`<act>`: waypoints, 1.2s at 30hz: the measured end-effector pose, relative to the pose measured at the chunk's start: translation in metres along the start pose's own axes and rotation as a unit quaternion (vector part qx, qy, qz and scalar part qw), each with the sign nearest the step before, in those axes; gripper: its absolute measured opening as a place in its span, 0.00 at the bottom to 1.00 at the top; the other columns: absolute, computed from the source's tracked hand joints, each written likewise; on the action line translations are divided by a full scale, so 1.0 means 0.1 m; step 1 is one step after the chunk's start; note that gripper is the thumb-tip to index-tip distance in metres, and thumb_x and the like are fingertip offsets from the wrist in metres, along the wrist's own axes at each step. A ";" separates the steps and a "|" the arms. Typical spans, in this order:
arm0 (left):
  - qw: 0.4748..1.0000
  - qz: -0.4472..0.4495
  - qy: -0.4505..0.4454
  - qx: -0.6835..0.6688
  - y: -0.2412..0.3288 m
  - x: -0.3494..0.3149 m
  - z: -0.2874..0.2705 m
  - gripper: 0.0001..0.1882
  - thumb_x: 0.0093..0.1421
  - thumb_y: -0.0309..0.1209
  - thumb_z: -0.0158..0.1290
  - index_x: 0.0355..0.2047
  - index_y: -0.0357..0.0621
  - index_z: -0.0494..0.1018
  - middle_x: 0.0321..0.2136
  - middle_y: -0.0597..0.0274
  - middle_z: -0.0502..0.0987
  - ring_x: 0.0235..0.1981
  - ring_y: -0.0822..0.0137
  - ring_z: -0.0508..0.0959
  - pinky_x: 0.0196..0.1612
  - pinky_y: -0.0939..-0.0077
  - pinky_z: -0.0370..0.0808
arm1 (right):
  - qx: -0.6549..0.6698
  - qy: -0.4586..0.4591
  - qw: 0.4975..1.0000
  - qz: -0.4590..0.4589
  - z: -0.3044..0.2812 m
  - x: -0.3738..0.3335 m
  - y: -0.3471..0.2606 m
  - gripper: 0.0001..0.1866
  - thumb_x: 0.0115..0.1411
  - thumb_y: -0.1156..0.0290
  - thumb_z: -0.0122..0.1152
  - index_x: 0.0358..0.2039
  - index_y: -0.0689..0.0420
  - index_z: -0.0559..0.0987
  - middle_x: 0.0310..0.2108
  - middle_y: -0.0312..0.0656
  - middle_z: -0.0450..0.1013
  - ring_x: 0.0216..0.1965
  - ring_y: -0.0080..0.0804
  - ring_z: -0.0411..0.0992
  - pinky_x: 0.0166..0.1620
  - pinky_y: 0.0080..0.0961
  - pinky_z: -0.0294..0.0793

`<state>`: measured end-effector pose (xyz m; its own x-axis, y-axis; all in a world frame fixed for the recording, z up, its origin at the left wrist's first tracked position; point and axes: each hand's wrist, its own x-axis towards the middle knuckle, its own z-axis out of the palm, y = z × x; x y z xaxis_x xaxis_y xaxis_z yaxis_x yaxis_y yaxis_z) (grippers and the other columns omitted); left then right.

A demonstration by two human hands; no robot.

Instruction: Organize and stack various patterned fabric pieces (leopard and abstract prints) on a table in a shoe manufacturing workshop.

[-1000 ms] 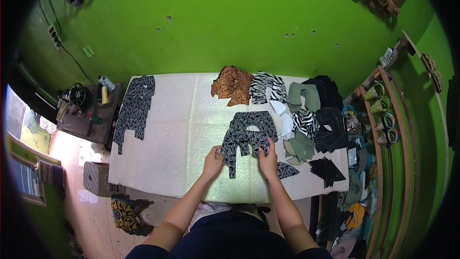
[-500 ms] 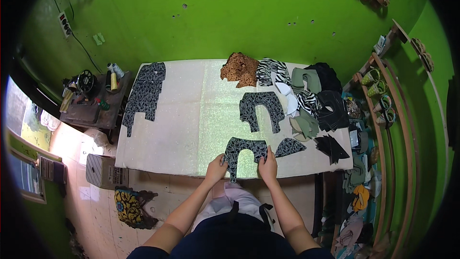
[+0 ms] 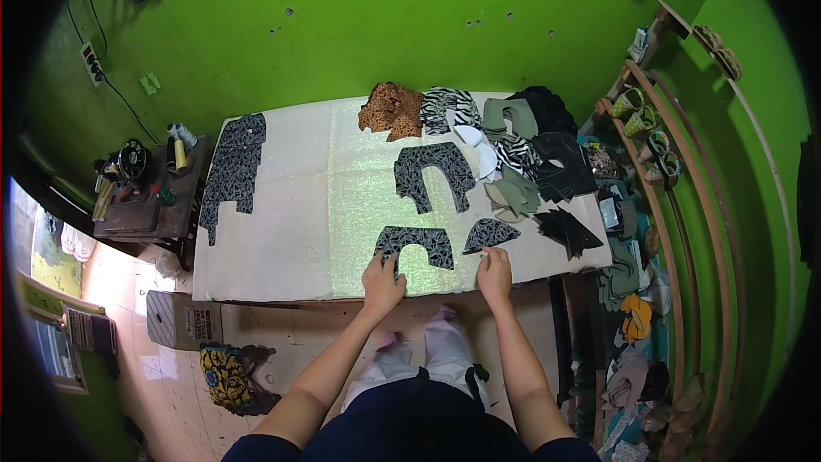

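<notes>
Dial centred on the near arch-shaped piece (image 3: 419, 234); 12 points to the green wall (image 3: 410, 26).

Near piece: dark, pale-lined, flat at the front of the bench (image 3: 291, 205), legs toward 6. Left hand (image 3: 384, 287) at 7 o'clock, part curled, fingers at the end of the piece's left leg. Touching, it seems; cannot tell whether thumb and fingers pinch it. Right hand (image 3: 494, 279) at 4 o'clock, clear of the arch, thumb and fingers close together, tips just beside the lower edge of a pointed patterned piece (image 3: 492, 235) at 3. Contact unclear; no grasp visible.

Far arch-shaped piece (image 3: 432, 156), same print, lies between 12 and 1, apart from the near 1. More of that print in a stepped patch (image 3: 235, 162) at 10. Spotted brown pile (image 3: 391, 109) near 12; green pieces (image 3: 513, 192) at 2; black pointed pieces (image 3: 569, 234) at 3, beyond the patterned 1.

Step in hand, my judgement: placing the near piece flat. A further adjustment would call for light fingertips, keeping its narrow legs unfolded.
</notes>
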<state>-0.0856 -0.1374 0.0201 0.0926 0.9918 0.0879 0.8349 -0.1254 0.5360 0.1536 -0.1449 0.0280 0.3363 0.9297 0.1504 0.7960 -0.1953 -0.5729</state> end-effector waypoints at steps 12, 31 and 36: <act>0.983 0.020 -0.143 -0.118 0.92 0.62 0.63 0.19 0.52 0.37 0.49 0.40 0.36 0.70 0.40 0.45 0.70 0.40 0.49 0.72 0.43 0.61 0.69 | -0.130 -0.099 0.983 -0.086 -0.12 0.76 0.46 0.31 0.46 0.64 0.62 0.52 0.56 0.65 0.50 0.45 0.60 0.54 0.44 0.55 0.55 0.42 0.54; 0.995 -0.027 -0.069 -0.067 1.34 0.48 0.85 0.23 0.47 0.35 0.55 0.43 0.38 0.69 0.39 0.50 0.69 0.41 0.52 0.70 0.45 0.64 0.68 | 0.239 -0.227 0.940 -0.087 -0.28 0.94 1.03 0.13 0.50 0.73 0.59 0.37 0.63 0.72 0.32 0.44 0.69 0.31 0.32 0.67 0.36 0.23 0.66; 0.996 0.004 -0.020 -0.086 1.33 0.48 0.85 0.17 0.47 0.31 0.55 0.39 0.41 0.71 0.37 0.52 0.69 0.40 0.53 0.70 0.44 0.64 0.67 | 0.291 -0.243 0.921 -0.088 -0.40 0.98 1.00 0.10 0.54 0.73 0.55 0.37 0.62 0.73 0.35 0.45 0.70 0.36 0.35 0.69 0.39 0.24 0.67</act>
<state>0.0764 -0.1042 0.0245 0.1235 0.9905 0.0601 0.7286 -0.1316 0.6722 0.2864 -0.0855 0.0182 -0.1495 0.9887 -0.0141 0.3644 0.0418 -0.9303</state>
